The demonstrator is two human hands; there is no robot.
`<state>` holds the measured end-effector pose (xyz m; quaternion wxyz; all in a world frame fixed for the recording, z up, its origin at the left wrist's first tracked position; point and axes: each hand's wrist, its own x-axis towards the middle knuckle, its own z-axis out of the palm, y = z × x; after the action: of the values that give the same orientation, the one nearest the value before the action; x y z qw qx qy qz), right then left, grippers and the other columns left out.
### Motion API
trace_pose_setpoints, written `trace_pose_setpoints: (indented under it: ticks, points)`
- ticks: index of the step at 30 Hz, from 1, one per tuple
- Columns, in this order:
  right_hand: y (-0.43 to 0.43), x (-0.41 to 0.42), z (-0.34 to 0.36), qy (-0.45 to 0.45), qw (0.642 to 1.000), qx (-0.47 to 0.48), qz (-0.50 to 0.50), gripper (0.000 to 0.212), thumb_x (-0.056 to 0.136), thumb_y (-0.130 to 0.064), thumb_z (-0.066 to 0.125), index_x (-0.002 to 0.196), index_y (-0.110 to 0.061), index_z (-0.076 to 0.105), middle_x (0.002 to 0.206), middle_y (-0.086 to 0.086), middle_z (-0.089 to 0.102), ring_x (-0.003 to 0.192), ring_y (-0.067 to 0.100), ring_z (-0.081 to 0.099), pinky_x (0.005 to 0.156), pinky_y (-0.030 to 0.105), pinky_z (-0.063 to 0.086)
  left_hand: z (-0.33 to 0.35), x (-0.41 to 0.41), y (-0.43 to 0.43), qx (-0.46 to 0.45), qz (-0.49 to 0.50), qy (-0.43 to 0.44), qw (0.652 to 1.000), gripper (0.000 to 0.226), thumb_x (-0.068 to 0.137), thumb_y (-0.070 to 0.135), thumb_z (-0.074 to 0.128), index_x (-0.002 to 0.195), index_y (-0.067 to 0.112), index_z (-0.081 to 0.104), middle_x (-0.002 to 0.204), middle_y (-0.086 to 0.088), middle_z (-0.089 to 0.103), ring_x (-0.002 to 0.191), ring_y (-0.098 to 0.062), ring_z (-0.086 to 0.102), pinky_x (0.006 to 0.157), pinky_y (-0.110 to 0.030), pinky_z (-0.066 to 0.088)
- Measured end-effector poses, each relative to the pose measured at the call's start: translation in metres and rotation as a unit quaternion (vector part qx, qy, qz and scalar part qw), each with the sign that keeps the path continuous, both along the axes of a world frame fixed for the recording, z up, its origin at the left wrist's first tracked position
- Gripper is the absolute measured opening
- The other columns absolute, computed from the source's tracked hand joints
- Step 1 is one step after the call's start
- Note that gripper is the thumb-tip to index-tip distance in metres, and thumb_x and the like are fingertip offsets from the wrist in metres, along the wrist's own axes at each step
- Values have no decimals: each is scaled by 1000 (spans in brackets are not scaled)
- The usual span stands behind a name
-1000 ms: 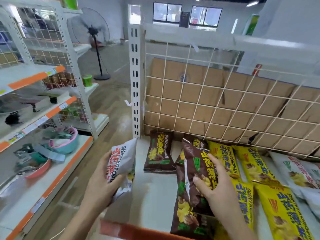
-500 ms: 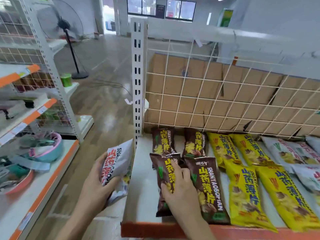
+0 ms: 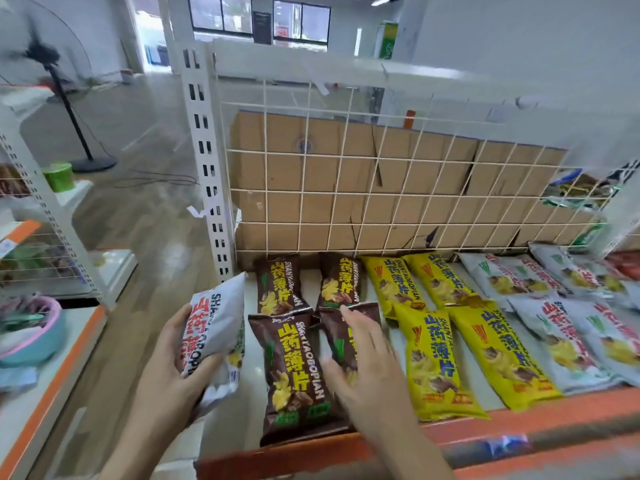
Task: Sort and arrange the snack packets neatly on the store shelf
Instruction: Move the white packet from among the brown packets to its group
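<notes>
On shelf (image 3: 554, 414), right hand (image 3: 367, 372) shifted onto right brown packet (image 3: 332, 330).

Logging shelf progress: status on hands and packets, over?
Left hand grips white packet, not yet shelved. Right hand flat on front-right brown packet. Nothing blocking.

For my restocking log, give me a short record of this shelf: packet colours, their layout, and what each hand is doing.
shelf: orange front edge, wire grid behind
brown packets: four, two rows of two, left end
yellow packets: four, two rows of two, right of the brown
white packets: several, farther right
left hand: grips held white packet at the shelf's left end
right hand: open, fingers flat on front right brown packet
</notes>
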<state>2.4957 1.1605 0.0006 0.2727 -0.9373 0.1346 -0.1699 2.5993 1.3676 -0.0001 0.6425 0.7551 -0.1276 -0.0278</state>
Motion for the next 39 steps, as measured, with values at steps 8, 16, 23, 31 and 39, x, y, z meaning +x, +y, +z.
trace_pose_setpoints:
  ticks: [8, 16, 23, 31, 39]
  points:
    - [-98, -74, 12, -13, 996, -20, -84, 77, 70, -68, 20, 142, -40, 15, 144, -11, 34, 132, 13, 35, 102, 32, 30, 22, -42, -74, 21, 6, -27, 999, 68, 81, -8, 65, 132, 28, 39, 121, 4, 55, 85, 23, 54, 78, -14, 48]
    - [-213, -178, 7, 20, 993, -1, -118, 72, 65, -69, 21, 133, -45, 15, 142, -9, 37, 130, 15, 38, 100, 30, 32, 33, -120, -183, 41, -25, -43, 998, 63, 83, -9, 58, 131, 27, 38, 126, 3, 49, 106, -8, 49, 94, -19, 37]
    - [-306, -265, 7, 43, 987, -1, -157, 63, 89, -37, 55, 143, -30, 23, 143, -8, 36, 130, 16, 37, 100, 29, 30, 24, -179, -267, 64, -49, -19, 997, 74, 58, 39, 64, 128, 42, 40, 126, 6, 54, 105, -5, 56, 88, -25, 38]
    - [-383, -324, 8, 43, 971, 13, -235, 66, 86, -27, 63, 142, -27, 29, 140, 0, 42, 124, 27, 45, 96, 43, 39, 29, -206, -346, 76, -75, -7, 994, 71, 60, 37, 68, 123, 53, 38, 123, 1, 59, 107, -20, 59, 90, -37, 45]
    - [-449, -334, 16, 27, 960, -1, -279, 64, 86, -24, 63, 142, -26, 31, 137, -1, 46, 121, 26, 45, 94, 40, 39, 22, -192, -434, 82, -110, -32, 990, 67, 83, 4, 66, 136, 32, 37, 118, -1, 59, 102, -20, 58, 86, -34, 42]
